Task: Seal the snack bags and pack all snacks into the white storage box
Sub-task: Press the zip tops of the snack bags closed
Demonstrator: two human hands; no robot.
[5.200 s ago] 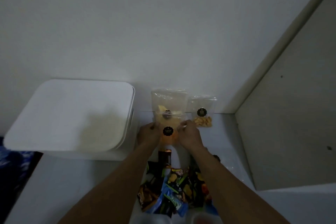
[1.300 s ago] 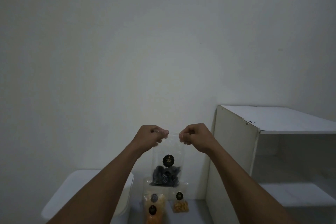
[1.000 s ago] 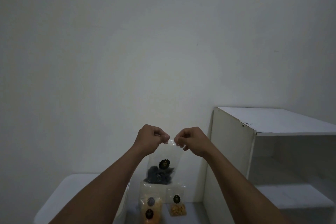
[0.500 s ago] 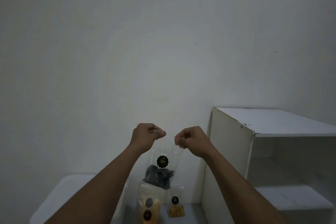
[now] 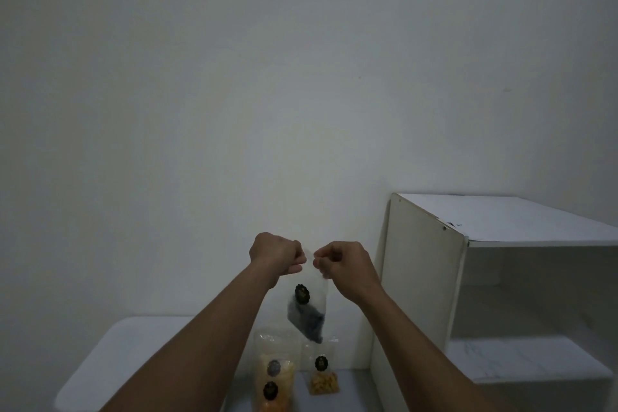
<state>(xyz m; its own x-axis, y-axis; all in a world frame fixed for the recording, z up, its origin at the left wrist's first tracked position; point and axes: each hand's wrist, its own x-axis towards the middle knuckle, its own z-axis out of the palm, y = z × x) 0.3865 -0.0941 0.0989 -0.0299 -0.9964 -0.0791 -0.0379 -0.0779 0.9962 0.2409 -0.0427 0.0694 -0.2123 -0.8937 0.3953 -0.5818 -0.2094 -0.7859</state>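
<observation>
Since half a second ago the clear snack bag [image 5: 309,306] of dark pieces has swung to a slant, and the left hand [image 5: 277,256] and right hand [image 5: 341,264], each pinched shut on its top edge, have drawn closer. Sealing looks to be in hand; next the strip likely needs pressing along its whole length before the bag goes into the white storage box [image 5: 133,361], below and left of it. Below the bag, two more snack bags [image 5: 274,375] stand on the pale counter [image 5: 354,388] against a bare wall [image 5: 267,94], with a white shelf unit [image 5: 485,261] to its right.
</observation>
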